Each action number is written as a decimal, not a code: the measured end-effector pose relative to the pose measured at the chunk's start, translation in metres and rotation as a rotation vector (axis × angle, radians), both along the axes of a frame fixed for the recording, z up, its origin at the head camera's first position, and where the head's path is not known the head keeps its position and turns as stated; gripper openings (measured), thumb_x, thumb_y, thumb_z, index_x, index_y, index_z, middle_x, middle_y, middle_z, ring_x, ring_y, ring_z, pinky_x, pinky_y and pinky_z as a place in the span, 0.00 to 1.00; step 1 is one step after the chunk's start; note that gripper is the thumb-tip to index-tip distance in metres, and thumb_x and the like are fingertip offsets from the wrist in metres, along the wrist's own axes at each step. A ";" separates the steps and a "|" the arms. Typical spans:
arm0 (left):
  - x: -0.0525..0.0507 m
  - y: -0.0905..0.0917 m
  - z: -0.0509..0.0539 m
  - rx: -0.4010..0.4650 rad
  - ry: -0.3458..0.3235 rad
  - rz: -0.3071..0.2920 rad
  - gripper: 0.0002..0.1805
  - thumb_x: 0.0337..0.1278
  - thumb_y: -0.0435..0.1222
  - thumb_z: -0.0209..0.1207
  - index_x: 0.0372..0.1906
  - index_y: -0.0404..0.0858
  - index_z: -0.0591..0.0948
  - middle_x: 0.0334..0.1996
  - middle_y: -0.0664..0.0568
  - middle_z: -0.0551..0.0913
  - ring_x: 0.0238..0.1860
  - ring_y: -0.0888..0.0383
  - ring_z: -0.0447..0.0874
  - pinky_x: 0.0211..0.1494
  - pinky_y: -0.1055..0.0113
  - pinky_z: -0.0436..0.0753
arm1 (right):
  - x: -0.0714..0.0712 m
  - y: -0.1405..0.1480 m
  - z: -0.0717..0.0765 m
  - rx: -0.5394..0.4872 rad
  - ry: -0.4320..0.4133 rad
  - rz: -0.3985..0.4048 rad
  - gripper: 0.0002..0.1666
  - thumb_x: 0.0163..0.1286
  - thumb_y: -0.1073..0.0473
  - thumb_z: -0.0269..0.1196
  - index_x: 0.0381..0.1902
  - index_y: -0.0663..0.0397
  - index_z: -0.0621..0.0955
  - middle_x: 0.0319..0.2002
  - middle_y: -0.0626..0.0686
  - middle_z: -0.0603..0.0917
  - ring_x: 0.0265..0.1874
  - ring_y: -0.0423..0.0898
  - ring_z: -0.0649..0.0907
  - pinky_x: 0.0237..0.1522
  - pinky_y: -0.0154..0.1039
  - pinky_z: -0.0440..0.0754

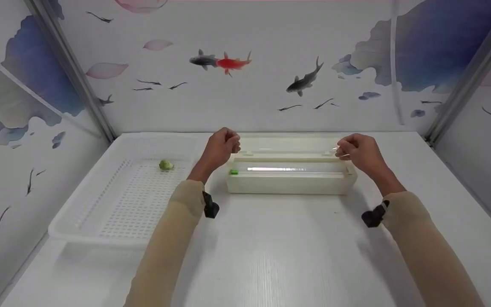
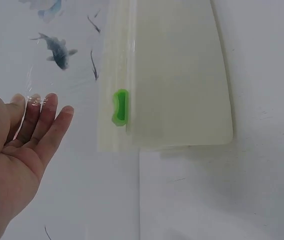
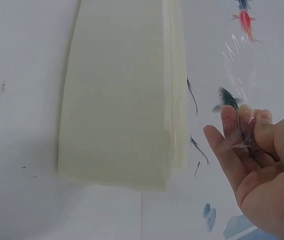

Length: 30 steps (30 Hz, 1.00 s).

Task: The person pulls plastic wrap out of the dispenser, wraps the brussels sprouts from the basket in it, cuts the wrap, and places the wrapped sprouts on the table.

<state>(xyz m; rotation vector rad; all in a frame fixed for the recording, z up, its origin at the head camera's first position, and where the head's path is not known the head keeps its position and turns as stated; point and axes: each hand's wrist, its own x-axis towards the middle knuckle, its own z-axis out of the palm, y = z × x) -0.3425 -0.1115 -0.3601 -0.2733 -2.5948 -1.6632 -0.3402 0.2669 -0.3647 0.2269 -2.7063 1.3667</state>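
Note:
A long cream cling film dispenser box (image 1: 288, 186) stands on the table with its lid (image 1: 288, 142) raised at the back. Inside lies a shiny roll of film (image 1: 277, 169), and a green slide cutter (image 2: 121, 107) sits at the left end of the front edge. Above the box's left end, my left hand (image 1: 222, 147) pinches the clear cling film between thumb and fingers. Over the right end, my right hand (image 1: 358, 151) pinches the film's other corner, and the cling film (image 3: 242, 70) shows wrinkles near those fingertips. Between the hands the sheet is nearly invisible.
To the left stands a white perforated plastic basket (image 1: 100, 241) holding a small green vegetable piece (image 1: 166, 165), its kind unclear. White panels printed with fish (image 1: 232, 64) enclose the white table (image 1: 271, 256) at the back and sides.

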 end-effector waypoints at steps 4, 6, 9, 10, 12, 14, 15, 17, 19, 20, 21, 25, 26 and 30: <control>0.001 -0.001 0.005 0.002 0.019 -0.009 0.11 0.78 0.36 0.48 0.52 0.31 0.74 0.41 0.45 0.78 0.43 0.55 0.81 0.61 0.53 0.84 | 0.000 0.000 0.007 0.003 0.002 0.005 0.21 0.79 0.55 0.54 0.53 0.70 0.78 0.38 0.55 0.84 0.32 0.30 0.85 0.43 0.29 0.88; 0.002 -0.001 0.008 -0.006 0.026 -0.007 0.11 0.78 0.36 0.48 0.52 0.32 0.74 0.41 0.46 0.78 0.43 0.56 0.81 0.60 0.55 0.84 | 0.000 0.001 0.011 0.001 -0.001 0.009 0.21 0.79 0.54 0.54 0.54 0.71 0.77 0.40 0.57 0.84 0.32 0.29 0.85 0.42 0.28 0.88; 0.003 -0.002 0.012 -0.008 0.035 -0.005 0.11 0.78 0.36 0.48 0.52 0.32 0.74 0.40 0.46 0.78 0.43 0.56 0.81 0.58 0.57 0.85 | 0.002 0.000 0.016 0.006 -0.003 0.005 0.22 0.79 0.54 0.54 0.54 0.71 0.76 0.41 0.58 0.84 0.32 0.28 0.84 0.41 0.26 0.87; 0.003 -0.003 0.014 -0.008 0.039 -0.006 0.11 0.78 0.36 0.48 0.52 0.32 0.74 0.40 0.47 0.78 0.43 0.56 0.82 0.58 0.57 0.85 | 0.002 0.000 0.018 0.008 -0.003 0.004 0.22 0.79 0.53 0.54 0.55 0.70 0.76 0.41 0.57 0.84 0.32 0.28 0.84 0.41 0.26 0.87; 0.004 -0.004 0.016 0.003 0.042 -0.019 0.12 0.78 0.36 0.48 0.52 0.31 0.74 0.40 0.46 0.78 0.43 0.55 0.82 0.58 0.56 0.85 | 0.003 -0.001 0.022 0.013 0.000 0.004 0.22 0.79 0.53 0.54 0.55 0.70 0.76 0.41 0.58 0.84 0.32 0.28 0.84 0.41 0.26 0.87; 0.005 -0.005 0.018 0.013 0.043 -0.030 0.13 0.78 0.36 0.47 0.53 0.30 0.73 0.41 0.45 0.77 0.43 0.54 0.82 0.59 0.55 0.85 | 0.003 -0.002 0.026 0.019 0.006 0.003 0.22 0.79 0.53 0.54 0.55 0.70 0.76 0.42 0.59 0.84 0.32 0.29 0.85 0.41 0.26 0.87; 0.005 -0.006 0.019 0.021 0.044 -0.036 0.13 0.78 0.36 0.47 0.53 0.29 0.73 0.41 0.45 0.77 0.44 0.53 0.82 0.59 0.55 0.85 | 0.003 -0.002 0.027 0.021 0.011 0.002 0.22 0.79 0.53 0.54 0.55 0.70 0.77 0.42 0.59 0.83 0.33 0.29 0.85 0.41 0.26 0.87; 0.005 -0.006 0.022 0.034 0.045 -0.041 0.13 0.79 0.36 0.47 0.54 0.29 0.73 0.41 0.44 0.77 0.44 0.52 0.82 0.59 0.55 0.85 | 0.004 -0.003 0.031 0.024 0.021 -0.002 0.22 0.79 0.53 0.54 0.55 0.69 0.77 0.42 0.59 0.84 0.33 0.30 0.85 0.41 0.26 0.87; 0.005 -0.006 0.025 0.034 0.047 -0.037 0.13 0.79 0.36 0.47 0.54 0.31 0.73 0.42 0.44 0.78 0.45 0.51 0.82 0.58 0.57 0.86 | 0.005 -0.003 0.034 0.026 0.030 -0.011 0.21 0.79 0.53 0.54 0.54 0.69 0.77 0.41 0.57 0.84 0.32 0.30 0.85 0.40 0.25 0.87; 0.005 -0.006 0.026 0.031 0.048 -0.034 0.13 0.79 0.36 0.47 0.54 0.31 0.73 0.42 0.44 0.78 0.45 0.51 0.83 0.57 0.58 0.86 | 0.005 -0.004 0.036 0.024 0.033 -0.015 0.21 0.79 0.54 0.54 0.54 0.68 0.77 0.41 0.57 0.84 0.32 0.30 0.85 0.40 0.25 0.87; 0.005 -0.006 0.027 0.028 0.048 -0.031 0.12 0.79 0.36 0.47 0.54 0.31 0.73 0.42 0.44 0.78 0.45 0.51 0.83 0.56 0.60 0.86 | 0.005 -0.004 0.038 0.024 0.035 -0.018 0.21 0.79 0.54 0.54 0.54 0.68 0.78 0.40 0.56 0.84 0.32 0.30 0.85 0.40 0.25 0.87; 0.006 -0.006 0.034 0.015 0.042 -0.022 0.11 0.78 0.36 0.47 0.53 0.33 0.73 0.42 0.45 0.78 0.47 0.50 0.83 0.55 0.63 0.87 | 0.007 -0.004 0.043 0.027 0.042 -0.027 0.19 0.79 0.55 0.54 0.53 0.67 0.78 0.39 0.56 0.84 0.31 0.30 0.85 0.39 0.25 0.86; 0.006 -0.006 0.035 0.016 0.042 -0.022 0.11 0.78 0.36 0.47 0.53 0.33 0.73 0.42 0.45 0.78 0.47 0.50 0.83 0.55 0.63 0.87 | 0.007 -0.004 0.045 0.031 0.044 -0.028 0.19 0.79 0.55 0.54 0.53 0.67 0.78 0.40 0.56 0.84 0.31 0.29 0.85 0.39 0.24 0.86; 0.007 -0.006 0.040 0.019 0.061 -0.035 0.11 0.78 0.36 0.48 0.53 0.33 0.73 0.42 0.45 0.78 0.47 0.50 0.83 0.55 0.62 0.87 | 0.008 -0.004 0.052 0.049 0.056 -0.026 0.19 0.79 0.54 0.54 0.52 0.66 0.78 0.41 0.58 0.84 0.32 0.29 0.84 0.40 0.24 0.86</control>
